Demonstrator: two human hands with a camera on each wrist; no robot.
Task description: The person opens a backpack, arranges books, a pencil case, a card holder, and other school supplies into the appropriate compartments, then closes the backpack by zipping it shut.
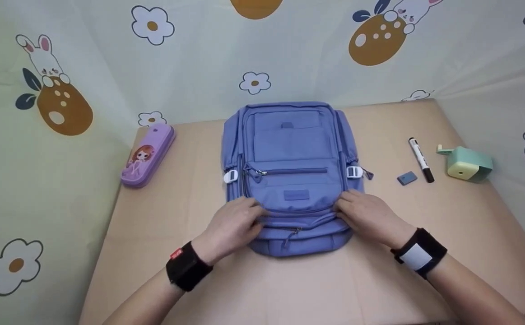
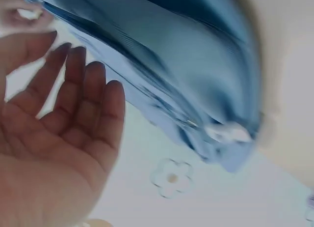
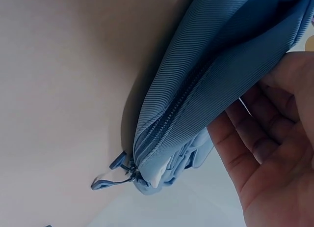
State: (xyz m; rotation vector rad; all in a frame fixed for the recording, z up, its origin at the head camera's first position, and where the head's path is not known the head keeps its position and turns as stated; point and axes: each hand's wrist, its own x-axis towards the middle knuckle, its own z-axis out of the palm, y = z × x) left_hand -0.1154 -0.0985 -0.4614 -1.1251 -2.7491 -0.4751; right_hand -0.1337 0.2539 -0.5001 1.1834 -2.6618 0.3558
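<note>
A blue backpack [image 1: 296, 146] lies front side up on the table, its top toward the wall. Over its lower left edge is my left hand [image 1: 233, 225], fingertips right at the fabric folds. The left wrist view shows that hand's fingers loosely bent, a gap between thumb and forefinger. At the lower right edge my right hand [image 1: 370, 217] pinches the bag's fabric, thumb near the rim and fingers partly hidden behind it. Beside this grip, a side zipper [image 3: 171, 114] runs down to dangling pulls [image 3: 110, 180]. A front zipper pull [image 1: 292, 235] hangs between the hands.
A purple pencil case [image 1: 149, 155] lies at the table's left edge. Right of the backpack are a dark blue eraser [image 1: 407, 178], a black-and-white marker [image 1: 420, 159] and a green-and-yellow crank pencil sharpener [image 1: 467, 163]. Patterned cloth walls [image 1: 199, 67] enclose the table [image 1: 190, 180].
</note>
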